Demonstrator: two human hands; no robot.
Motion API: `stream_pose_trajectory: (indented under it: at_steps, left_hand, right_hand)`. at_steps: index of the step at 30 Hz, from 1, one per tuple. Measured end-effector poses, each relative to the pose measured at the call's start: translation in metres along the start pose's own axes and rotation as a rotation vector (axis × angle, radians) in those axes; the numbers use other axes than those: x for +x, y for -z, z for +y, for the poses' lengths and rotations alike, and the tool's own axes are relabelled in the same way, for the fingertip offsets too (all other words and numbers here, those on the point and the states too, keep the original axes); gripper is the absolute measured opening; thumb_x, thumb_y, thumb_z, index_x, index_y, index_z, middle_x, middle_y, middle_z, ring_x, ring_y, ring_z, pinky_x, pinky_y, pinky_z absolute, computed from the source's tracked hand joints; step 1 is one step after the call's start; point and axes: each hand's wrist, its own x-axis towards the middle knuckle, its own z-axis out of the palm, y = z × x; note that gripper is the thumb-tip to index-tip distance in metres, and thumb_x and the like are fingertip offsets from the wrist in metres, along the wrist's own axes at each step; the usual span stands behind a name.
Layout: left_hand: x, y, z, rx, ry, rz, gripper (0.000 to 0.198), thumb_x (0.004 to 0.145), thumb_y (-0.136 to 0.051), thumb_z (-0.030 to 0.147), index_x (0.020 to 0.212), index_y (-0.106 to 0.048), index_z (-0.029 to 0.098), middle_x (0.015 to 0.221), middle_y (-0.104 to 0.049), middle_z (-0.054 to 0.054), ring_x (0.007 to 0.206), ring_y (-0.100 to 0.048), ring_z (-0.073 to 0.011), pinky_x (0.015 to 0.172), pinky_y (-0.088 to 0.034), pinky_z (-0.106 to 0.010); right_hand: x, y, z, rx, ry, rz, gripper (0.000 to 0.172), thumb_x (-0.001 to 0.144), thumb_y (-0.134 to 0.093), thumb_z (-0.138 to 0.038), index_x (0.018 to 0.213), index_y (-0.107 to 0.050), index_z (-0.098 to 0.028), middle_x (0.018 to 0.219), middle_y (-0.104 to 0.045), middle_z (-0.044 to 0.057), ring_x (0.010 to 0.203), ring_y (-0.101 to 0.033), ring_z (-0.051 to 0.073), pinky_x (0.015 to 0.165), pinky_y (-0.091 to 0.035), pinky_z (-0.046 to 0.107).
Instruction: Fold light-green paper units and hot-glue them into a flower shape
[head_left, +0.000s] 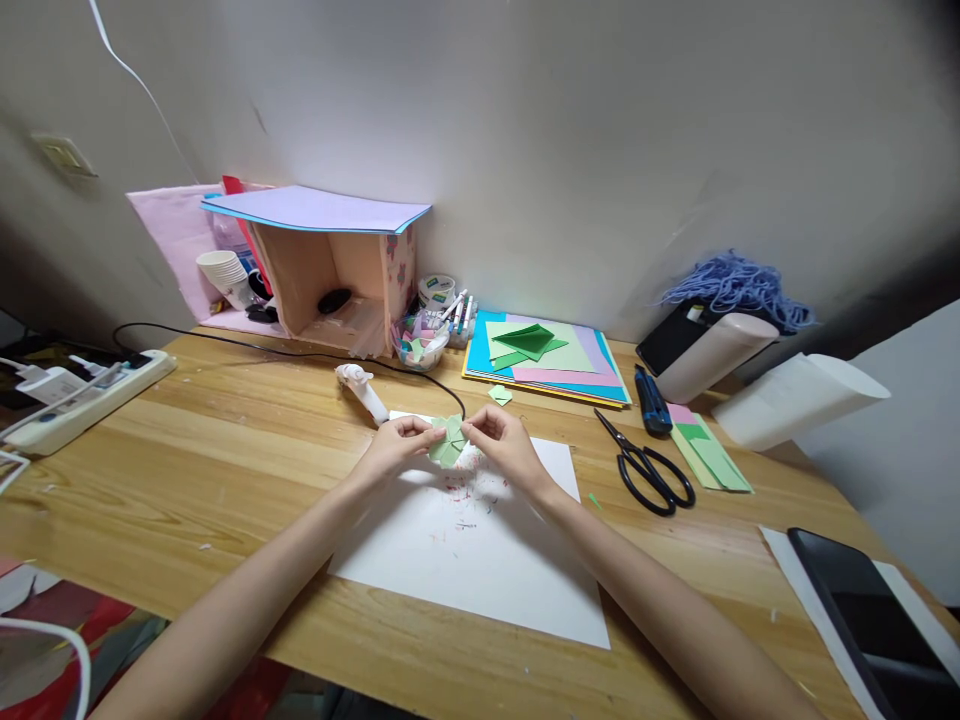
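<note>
A light green folded paper piece (448, 443) is held up between my two hands, above a white sheet (487, 540) covered in small reddish and dark marks. My left hand (405, 440) pinches its left edge between thumb and fingers. On its right edge, my right hand (504, 440) has a similar pinch. Just beyond lies a smaller light green folded paper (500, 394) on the wooden table. A white glue gun (362, 392) rests behind my left hand, its black cord running back to the left.
Black scissors (651, 470), a blue utility knife (652, 402) and green paper strips (712, 455) lie to the right. Coloured paper sheets (615, 378) are stacked at the back beside a cardboard box (315, 260). A power strip (97, 400) sits left; a black phone (862, 610) lies front right.
</note>
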Motion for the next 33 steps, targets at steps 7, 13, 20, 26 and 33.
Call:
stream_pose_trajectory:
  at_steps: [7, 13, 20, 26, 33]
  left_hand:
    - [0.003, 0.002, -0.004, -0.002, 0.002, -0.014, 0.035, 0.053, -0.076, 0.042, 0.062, -0.061, 0.012, 0.056, -0.051, 0.002, 0.053, -0.044, -0.0076, 0.050, -0.031, -0.020]
    - [0.003, 0.003, -0.005, 0.016, -0.006, -0.012, 0.035, 0.052, -0.076, 0.042, 0.061, -0.061, 0.012, 0.057, -0.054, 0.000, 0.054, -0.048, -0.0093, 0.051, -0.035, -0.021]
    - [0.002, 0.004, -0.003, -0.031, 0.050, -0.035, 0.045, 0.050, -0.079, 0.039, 0.082, -0.064, 0.011, 0.072, -0.066, -0.007, 0.067, -0.060, -0.0163, 0.063, -0.046, -0.026]
    - [0.001, 0.004, 0.002, 0.171, -0.075, -0.111, 0.034, 0.061, -0.070, 0.042, 0.076, -0.067, 0.012, 0.078, -0.067, -0.008, 0.073, -0.060, -0.0194, 0.066, -0.046, -0.028]
    - [-0.041, 0.066, 0.012, 0.707, -0.562, 0.156, 0.015, 0.077, -0.056, 0.031, 0.080, -0.062, 0.017, 0.083, -0.064, -0.006, 0.080, -0.058, -0.0180, 0.075, -0.043, -0.028]
  right_hand:
    - [0.000, 0.001, 0.000, 0.017, 0.000, -0.022, 0.022, 0.073, -0.061, -0.037, 0.070, -0.053, -0.016, 0.068, -0.055, 0.000, 0.062, -0.050, 0.012, 0.059, -0.039, 0.025]
    - [0.001, 0.001, 0.003, 0.000, -0.001, -0.023, 0.026, 0.072, -0.061, -0.041, 0.069, -0.052, -0.017, 0.067, -0.055, 0.000, 0.062, -0.050, 0.012, 0.059, -0.040, 0.025]
    - [0.001, 0.001, 0.003, -0.010, -0.003, -0.031, 0.025, 0.073, -0.060, -0.040, 0.070, -0.053, -0.017, 0.068, -0.056, 0.001, 0.063, -0.050, 0.012, 0.059, -0.041, 0.025]
    - [0.000, 0.001, 0.001, -0.025, -0.003, -0.075, 0.025, 0.073, -0.060, -0.041, 0.072, -0.055, -0.017, 0.071, -0.058, 0.001, 0.066, -0.053, 0.013, 0.062, -0.043, 0.026]
    - [-0.005, -0.001, -0.008, -0.143, 0.021, -0.080, 0.025, 0.078, -0.054, -0.041, 0.088, -0.058, -0.018, 0.084, -0.061, 0.004, 0.076, -0.056, 0.015, 0.066, -0.044, 0.027]
